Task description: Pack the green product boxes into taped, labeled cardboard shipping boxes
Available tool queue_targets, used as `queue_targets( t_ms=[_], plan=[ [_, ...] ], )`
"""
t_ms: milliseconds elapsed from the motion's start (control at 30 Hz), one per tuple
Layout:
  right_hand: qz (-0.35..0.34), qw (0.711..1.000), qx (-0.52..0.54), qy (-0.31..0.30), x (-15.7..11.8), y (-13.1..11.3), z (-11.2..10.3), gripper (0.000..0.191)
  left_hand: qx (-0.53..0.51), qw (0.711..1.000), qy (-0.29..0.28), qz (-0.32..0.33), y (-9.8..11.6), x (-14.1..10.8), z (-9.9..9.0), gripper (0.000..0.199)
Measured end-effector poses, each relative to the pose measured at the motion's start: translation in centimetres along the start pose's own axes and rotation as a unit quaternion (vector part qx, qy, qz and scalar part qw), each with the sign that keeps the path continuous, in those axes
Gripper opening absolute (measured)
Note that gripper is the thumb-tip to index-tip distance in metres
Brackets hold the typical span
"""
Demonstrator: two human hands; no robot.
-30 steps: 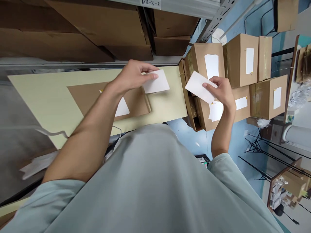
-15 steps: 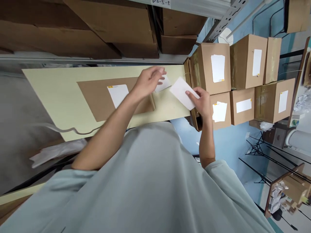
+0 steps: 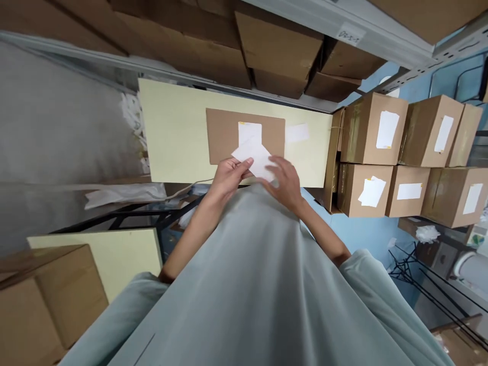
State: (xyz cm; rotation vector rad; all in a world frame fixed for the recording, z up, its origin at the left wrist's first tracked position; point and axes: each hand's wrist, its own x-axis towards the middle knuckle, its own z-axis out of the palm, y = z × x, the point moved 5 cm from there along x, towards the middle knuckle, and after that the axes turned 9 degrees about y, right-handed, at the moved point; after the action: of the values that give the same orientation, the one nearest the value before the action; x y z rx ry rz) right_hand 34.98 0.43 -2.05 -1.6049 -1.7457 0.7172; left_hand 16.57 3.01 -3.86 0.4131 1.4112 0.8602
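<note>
One white rectangular paper card — pinched by the left hand; right hand loosely spread at its edge — flat brown cardboard beyond both hands.

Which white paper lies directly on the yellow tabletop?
The paper right of the brown cardboard; another sheet lies on that cardboard, and a third one is in the left hand.

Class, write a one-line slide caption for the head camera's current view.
Left hand grips a white paper sheet above a labelled cardboard box on a pale yellow tabletop.
</note>
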Motion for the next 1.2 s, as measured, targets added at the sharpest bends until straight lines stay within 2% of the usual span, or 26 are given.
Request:
queue_targets(
  t_ms=[67, 133, 200, 233, 367, 467, 767, 1200],
  plan=[
    [0.098, 0.993, 0.060, 0.001, 0.7, 0.4, 0.0, 0.058, 0.030, 0.999, -0.011, 0.013, 0.8, -0.1, -1.6, 0.062],
    [0.177, 0.973, 0.138, -0.054, 1.4, 0.3, 0.6, 0.066, 0.046, 0.998, -0.026, 0.026, 1.5, -0.3, -2.7, 0.067],
    [0.221, 0.951, 0.199, -0.089, 2.2, -0.5, 1.3, 0.071, 0.051, 0.997, -0.047, 0.037, 2.1, -0.8, -3.5, 0.070],
    [0.233, 0.945, 0.216, -0.082, 2.7, -1.0, 1.4, 0.072, 0.052, 0.996, -0.062, 0.039, 2.4, -1.1, -3.7, 0.069],
    [0.236, 0.945, 0.226, -0.004, 4.3, -3.8, 1.0, 0.074, 0.049, 0.992, -0.112, 0.035, 2.9, -2.7, -4.7, 0.061],
    [0.225, 0.951, 0.210, 0.020, 5.0, -5.7, 0.9, 0.073, 0.033, 0.992, -0.114, 0.047, 3.4, -3.7, -5.7, 0.054],
    [0.230, 0.959, 0.163, 0.036, 5.0, -9.4, 2.1, 0.068, 0.046, 0.990, -0.116, 0.064, 5.8, -4.6, -8.4, 0.044],
    [0.228, 0.962, 0.134, 0.070, 5.2, -11.9, 4.2, 0.071, 0.063, 0.982, -0.155, 0.092, 8.1, -3.7, -11.6, 0.046]
  ],
)
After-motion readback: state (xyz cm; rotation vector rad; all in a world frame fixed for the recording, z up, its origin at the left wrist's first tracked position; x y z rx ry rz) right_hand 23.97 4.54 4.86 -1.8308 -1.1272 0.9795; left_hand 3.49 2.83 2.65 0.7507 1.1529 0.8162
